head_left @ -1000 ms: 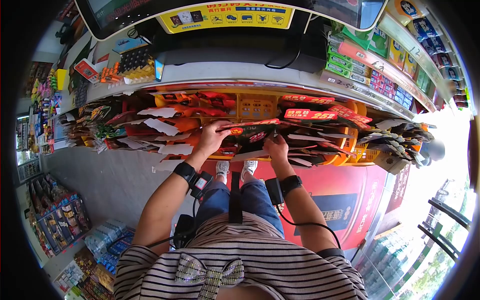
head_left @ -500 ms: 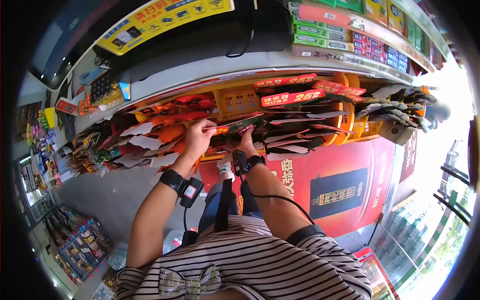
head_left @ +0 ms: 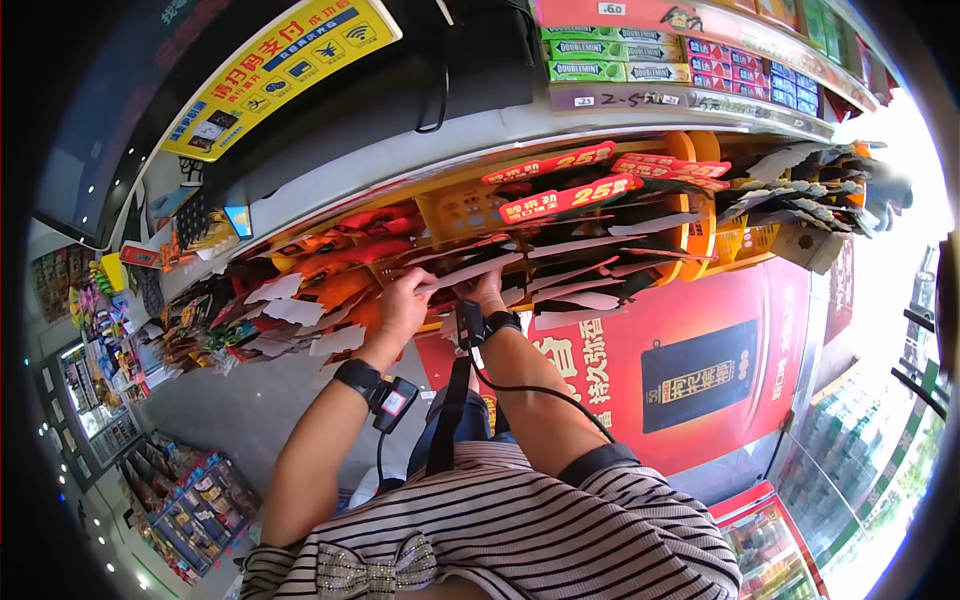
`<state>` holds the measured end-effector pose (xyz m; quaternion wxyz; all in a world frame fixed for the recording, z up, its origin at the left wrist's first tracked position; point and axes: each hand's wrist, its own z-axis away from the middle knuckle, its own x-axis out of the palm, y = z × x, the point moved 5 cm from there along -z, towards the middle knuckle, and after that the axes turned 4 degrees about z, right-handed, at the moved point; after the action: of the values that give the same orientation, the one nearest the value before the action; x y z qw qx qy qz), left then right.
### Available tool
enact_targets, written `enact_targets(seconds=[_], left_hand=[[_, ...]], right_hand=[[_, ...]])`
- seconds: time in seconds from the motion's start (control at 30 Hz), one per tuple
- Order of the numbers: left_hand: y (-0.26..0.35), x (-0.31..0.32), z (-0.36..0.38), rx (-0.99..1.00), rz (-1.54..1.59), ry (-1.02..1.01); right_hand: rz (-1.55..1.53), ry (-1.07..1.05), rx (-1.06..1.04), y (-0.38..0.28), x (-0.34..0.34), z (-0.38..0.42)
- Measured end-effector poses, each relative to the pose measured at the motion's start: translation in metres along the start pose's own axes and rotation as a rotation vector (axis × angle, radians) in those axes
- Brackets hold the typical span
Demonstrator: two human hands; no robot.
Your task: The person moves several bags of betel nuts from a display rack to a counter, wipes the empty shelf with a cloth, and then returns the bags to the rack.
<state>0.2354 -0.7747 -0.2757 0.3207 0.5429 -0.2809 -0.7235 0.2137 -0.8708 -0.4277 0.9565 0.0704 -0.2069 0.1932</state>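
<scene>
My left hand [head_left: 404, 299] pinches the near edge of a flat bagged packet [head_left: 474, 268] in front of the hanging rack. The packet's pale side faces up and it lies tilted. My right hand [head_left: 487, 291] is at the packet's right part, its fingertips partly hidden by the packet. Orange-red packets [head_left: 345, 262] hang left of my left hand. Dark packets with pale backs [head_left: 590, 270] hang in a row right of my right hand. Red price cards marked 25 [head_left: 570, 200] stick out above them.
A yellow rack [head_left: 460, 215] runs along the counter edge [head_left: 350, 185]. Above are gum packs [head_left: 610, 60] on a shelf and a yellow payment sign [head_left: 275, 75]. Below the rack is a red poster panel [head_left: 640, 390]. A cable [head_left: 545, 392] runs from my right wrist.
The packet has tipped so its pale side shows instead of its dark printed face. Both hands stay at it. The camera view has shifted slightly.
</scene>
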Motion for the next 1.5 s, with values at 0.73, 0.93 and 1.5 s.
enact_targets(seconds=[0.73, 0.93, 1.5], left_hand=[[-0.149, -0.177, 0.217, -0.419, 0.12, 0.248], [-0.245, -0.239, 0.391, -0.533, 0.109, 0.477], [-0.385, -0.273, 0.636, -0.969, 0.66, 1.092]], right_hand=[[1.561, -0.223, 0.111, 0.079, -0.037, 0.132], [1.606, -0.333, 0.03, 0.218, 0.013, 0.14], [1.974, -0.867, 0.079, 0.582, 0.164, 0.165]])
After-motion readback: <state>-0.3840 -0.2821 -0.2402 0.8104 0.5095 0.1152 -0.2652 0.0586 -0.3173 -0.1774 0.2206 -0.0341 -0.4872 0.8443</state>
